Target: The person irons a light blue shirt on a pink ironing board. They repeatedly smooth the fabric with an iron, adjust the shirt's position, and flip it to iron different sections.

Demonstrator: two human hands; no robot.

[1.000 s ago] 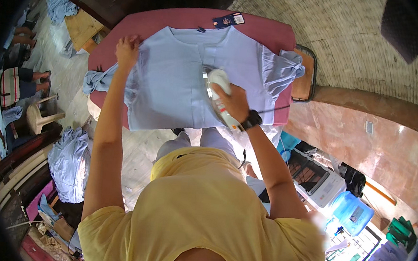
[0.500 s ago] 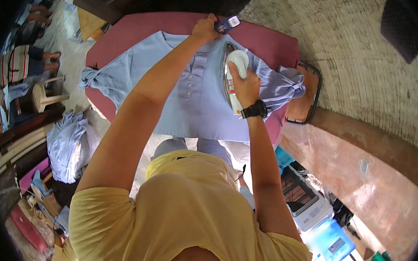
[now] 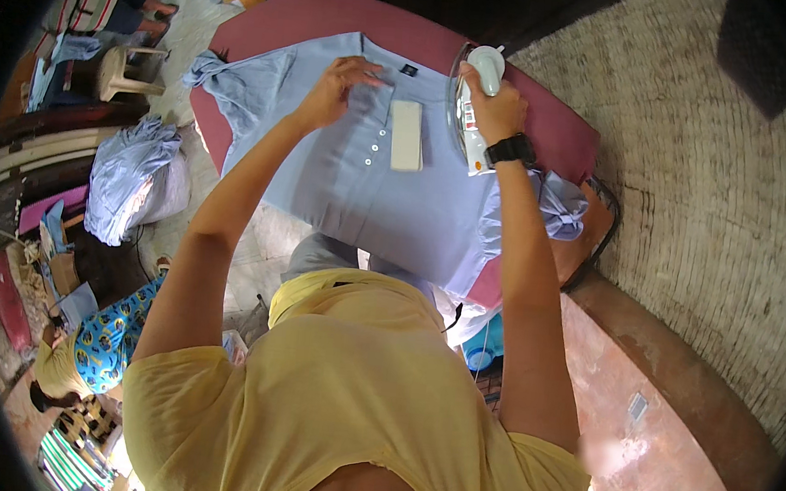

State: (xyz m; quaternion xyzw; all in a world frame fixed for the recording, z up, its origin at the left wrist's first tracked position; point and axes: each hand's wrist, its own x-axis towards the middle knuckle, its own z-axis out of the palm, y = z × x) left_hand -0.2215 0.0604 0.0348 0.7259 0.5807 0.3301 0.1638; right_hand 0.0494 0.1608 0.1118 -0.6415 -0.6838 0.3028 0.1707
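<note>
A light blue buttoned shirt point(image 3: 414, 210) lies spread on a maroon-covered ironing table point(image 3: 338, 10). My right hand point(image 3: 492, 106), with a black watch on the wrist, grips the handle of a white electric iron point(image 3: 473, 113) tilted up on its edge at the shirt's right side. My left hand point(image 3: 336, 89) pinches the shirt's fabric near the collar and the row of white buttons. A pale rectangular patch, perhaps a label or card, point(image 3: 407, 134) lies on the shirt between my hands.
A pile of light blue clothes point(image 3: 126, 178) lies on the floor at left, near a plastic stool point(image 3: 125, 72). A person in a blue patterned garment point(image 3: 104, 338) sits low at left. A brick wall point(image 3: 694, 177) runs along the right, with a brown iron rest point(image 3: 597, 234) at the table's end.
The iron has come off the shirt's middle and now stands tilted at the right. My left hand pulled back from the collar edge onto the button placket. The view shifted.
</note>
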